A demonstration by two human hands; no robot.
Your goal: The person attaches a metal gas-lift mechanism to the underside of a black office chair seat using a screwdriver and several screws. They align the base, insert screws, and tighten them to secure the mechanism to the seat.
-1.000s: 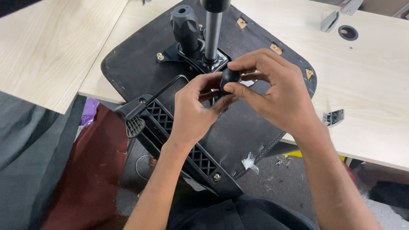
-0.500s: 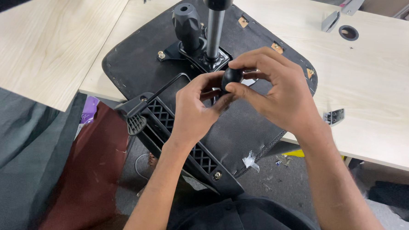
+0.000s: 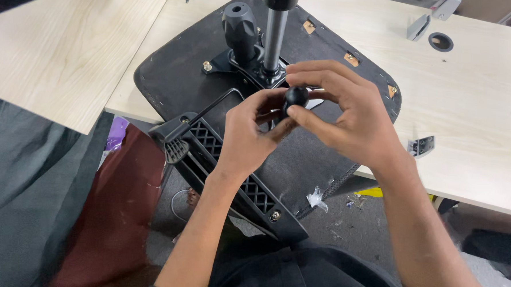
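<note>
While an upturned chair seat (image 3: 301, 157) rests on the counter (image 3: 475, 107), the right hand (image 3: 348, 116) closes fingertips on a round black knob (image 3: 296, 96), the left hand (image 3: 250, 134) curled just below, the steel post (image 3: 273, 38) just beyond both.

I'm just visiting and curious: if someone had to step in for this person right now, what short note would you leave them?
Left hand: cupped under the small black round knob, fingers touching it.
Right hand: pinching the knob from above with thumb and fingertips.
The upturned chair seat lies across the edge of the wooden table, with the metal column standing up from its mechanism and a larger ribbed black knob beside it.
Done: the black ribbed plate looks bolted on.
Left: probably seating the small knob; whether it is tight cannot be told.
</note>
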